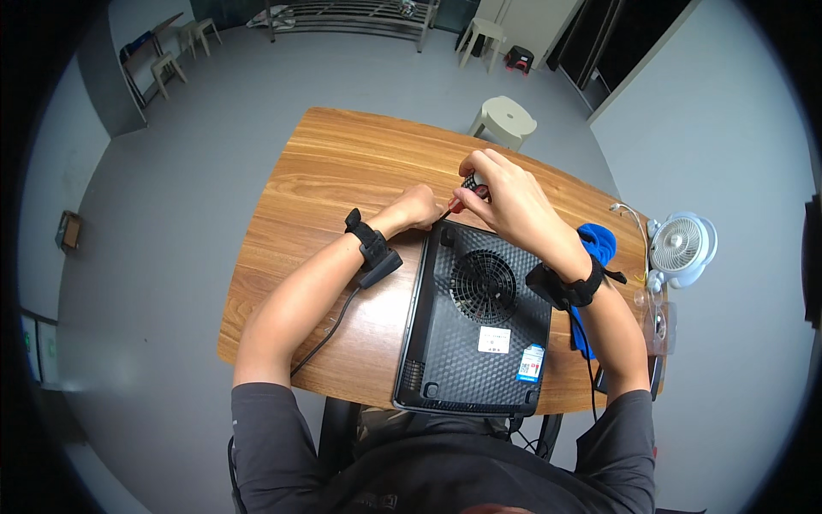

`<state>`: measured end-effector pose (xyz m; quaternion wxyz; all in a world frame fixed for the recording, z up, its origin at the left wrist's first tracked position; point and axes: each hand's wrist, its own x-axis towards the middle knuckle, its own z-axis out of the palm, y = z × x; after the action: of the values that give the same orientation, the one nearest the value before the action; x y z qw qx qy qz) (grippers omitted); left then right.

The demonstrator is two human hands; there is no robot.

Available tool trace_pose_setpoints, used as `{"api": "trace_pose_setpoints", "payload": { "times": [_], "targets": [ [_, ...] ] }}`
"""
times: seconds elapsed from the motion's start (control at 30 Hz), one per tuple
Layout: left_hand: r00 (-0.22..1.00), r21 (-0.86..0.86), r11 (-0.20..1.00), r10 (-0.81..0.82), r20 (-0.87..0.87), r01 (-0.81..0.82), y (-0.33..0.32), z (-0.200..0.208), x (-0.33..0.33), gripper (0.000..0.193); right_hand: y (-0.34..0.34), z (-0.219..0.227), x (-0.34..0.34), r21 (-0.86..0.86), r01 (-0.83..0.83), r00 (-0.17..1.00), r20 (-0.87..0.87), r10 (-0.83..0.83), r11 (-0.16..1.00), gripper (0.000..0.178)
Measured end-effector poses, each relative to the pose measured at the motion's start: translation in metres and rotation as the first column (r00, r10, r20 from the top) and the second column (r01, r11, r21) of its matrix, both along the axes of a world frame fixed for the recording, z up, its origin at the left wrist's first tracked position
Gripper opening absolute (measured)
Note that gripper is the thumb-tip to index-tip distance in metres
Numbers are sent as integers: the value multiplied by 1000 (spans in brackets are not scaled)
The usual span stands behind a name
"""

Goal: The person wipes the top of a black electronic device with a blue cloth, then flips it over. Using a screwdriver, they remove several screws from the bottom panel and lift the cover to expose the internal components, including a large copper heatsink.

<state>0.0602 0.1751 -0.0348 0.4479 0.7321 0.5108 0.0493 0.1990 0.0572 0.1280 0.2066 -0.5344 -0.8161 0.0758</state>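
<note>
A flat black appliance (462,351), which looks like an induction cooker, lies underside up on the table, with a round fan grille (485,286) and small feet showing. My right hand (505,193) is closed round the handle of a red-and-black screwdriver (457,206). Its dark shaft slants down to the far left corner of the appliance. Close beside that tip is my left hand (417,208), fingers curled together at the corner; what they pinch, if anything, is hidden. Black straps with small boxes are on both wrists.
The wooden table (342,171) has curved edges. To the right lie a blue cloth (599,243), a small white fan (682,245) and a clear plastic case (659,328). Cables trail from both wrist boxes. A beige stool (505,120) stands beyond the far edge.
</note>
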Motion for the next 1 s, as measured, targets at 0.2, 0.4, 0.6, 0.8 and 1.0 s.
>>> {"api": "trace_pose_setpoints", "payload": {
  "times": [0.2,0.4,0.6,0.8,1.0],
  "targets": [
    [999,-21,999,26,-36,-27,-9,20,0,48,-3,0,0,30,-23,997,-77,25,999,24],
    [999,-42,998,38,-37,-40,-8,23,-1,47,0,-3,3,72,-106,986,-119,114,992,24],
    [999,-32,998,46,-4,-46,-3,13,-1,47,0,2,0,67,-131,974,-177,141,989,29],
    [999,-47,999,21,48,-19,-8,23,-12,48,-7,3,0,58,-121,962,-239,131,991,29],
    [994,-98,994,-35,102,45,-19,33,-43,35,-13,4,-10,112,-135,966,-204,156,984,28]
  ]
}}
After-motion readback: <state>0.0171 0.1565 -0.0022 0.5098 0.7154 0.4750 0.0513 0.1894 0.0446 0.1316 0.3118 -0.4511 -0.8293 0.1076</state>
